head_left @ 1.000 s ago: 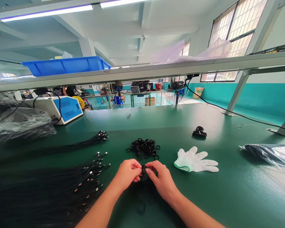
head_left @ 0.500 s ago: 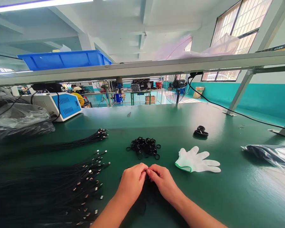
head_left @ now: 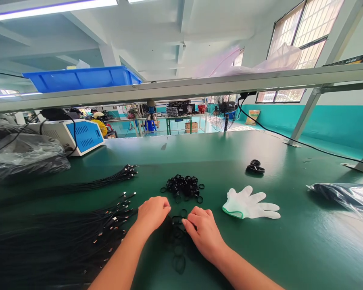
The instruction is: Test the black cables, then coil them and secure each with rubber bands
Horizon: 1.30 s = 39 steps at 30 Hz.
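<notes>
My left hand (head_left: 153,212) is curled closed between the cable ends and the small black rings, its fingertips turned away, so anything in them is hidden. My right hand (head_left: 203,230) is closed too, thumb and forefinger at the edge of a loose string of black rings (head_left: 178,264) on the green table. Whether a ring is pinched there cannot be made out. Just beyond both hands sits a heap of black rings (head_left: 184,186). Left of my left hand lie many black cables (head_left: 109,225) with metal plugs.
A white glove (head_left: 251,202) lies right of my hands, with a coiled black cable (head_left: 255,166) behind it. A smaller cable bundle (head_left: 109,179), a blue-and-white machine (head_left: 84,136) and plastic bags (head_left: 27,151) are at left. A shelf bar (head_left: 181,88) crosses above the table.
My hands were together, fingertips meeting; now they are apart. The left has moved left and slightly away from me, the right slightly left, uncovering black rings between them.
</notes>
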Motion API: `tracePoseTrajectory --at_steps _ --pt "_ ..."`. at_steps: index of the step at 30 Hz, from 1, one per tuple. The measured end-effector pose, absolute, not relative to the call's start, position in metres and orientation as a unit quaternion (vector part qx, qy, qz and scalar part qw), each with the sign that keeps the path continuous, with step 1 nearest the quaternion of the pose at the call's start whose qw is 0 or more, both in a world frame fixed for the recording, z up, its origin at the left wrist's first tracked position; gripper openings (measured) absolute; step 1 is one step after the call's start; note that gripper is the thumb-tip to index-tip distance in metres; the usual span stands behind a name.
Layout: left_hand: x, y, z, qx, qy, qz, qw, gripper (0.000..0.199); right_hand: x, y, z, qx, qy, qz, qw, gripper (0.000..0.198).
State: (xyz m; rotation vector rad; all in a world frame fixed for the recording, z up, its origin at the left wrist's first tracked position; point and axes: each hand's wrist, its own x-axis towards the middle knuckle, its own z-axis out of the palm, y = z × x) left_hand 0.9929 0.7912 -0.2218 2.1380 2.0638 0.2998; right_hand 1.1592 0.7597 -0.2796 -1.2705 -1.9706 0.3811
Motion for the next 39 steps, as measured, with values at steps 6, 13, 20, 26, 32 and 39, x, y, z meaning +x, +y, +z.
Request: tracePoseTrajectory --at_steps 6,13,20,26,32,39 --pt "1.025 0.823 -0.244 0.673 0.726 0.12 0.07 0.024 1.162 0.757 -0.283 -0.493 -0.786 0.109 0.356 0.023" --pt "1.012 0.801 -0.24 0.716 0.651 0.186 0.172 0.018 1.164 0.763 -0.282 -0.527 -0.713 0.183 0.426 0.015" --pt "1.02 0.763 -0.235 0.719 0.652 0.2 0.134 0.015 1.163 0.761 -0.28 -0.522 -0.714 0.195 0.423 0.016" --pt "0.985 0.78 -0.209 0.729 0.669 0.1 0.108 0.004 1.164 0.76 -0.278 -0.521 -0.729 0.161 0.414 0.016" --pt "1.005 0.82 -0.22 0.716 0.686 0.108 0.07 0.021 1.158 0.753 -0.28 -0.473 -0.786 0.103 0.384 0.024" --pt "1.011 0.837 -0.241 0.713 0.658 0.21 0.117 0.021 1.163 0.759 -0.282 -0.492 -0.738 0.165 0.433 0.029"
